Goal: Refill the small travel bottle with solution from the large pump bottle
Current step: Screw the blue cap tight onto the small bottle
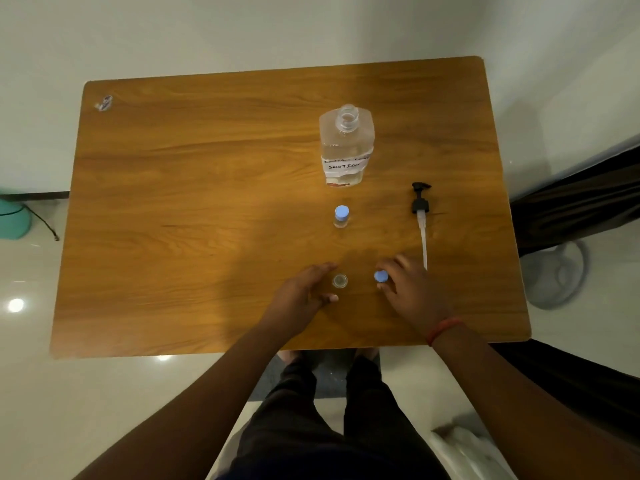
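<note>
**Cap off the near travel bottle, pump out of the large bottle**

Tape label on the large pump bottle [346,143] carries handwriting: the lower line reads "SOLUTION", the upper line is too blurred to read in full. The bottle stands uncapped, far and right of centre on the wooden surface [207,202], with clear liquid inside. Its black pump head [420,206], dip tube attached, lies flat to the right, the tube pointing toward the near edge.

Between the large bottle and the hands stands a second small bottle [341,216] with its blue cap on. Near the front edge the small travel bottle [339,281] stands upright and open. The left hand [304,296] is spread wide around the bottle's left side, fingers and thumb just beside it without a clear grip. The right hand [408,289], a red thread at the wrist, pinches the blue cap [381,276] just right of the open bottle.

A small crumpled wrapper [104,103] sits at the far left corner. Nothing lies between the two bottles and the pump bottle.
</note>
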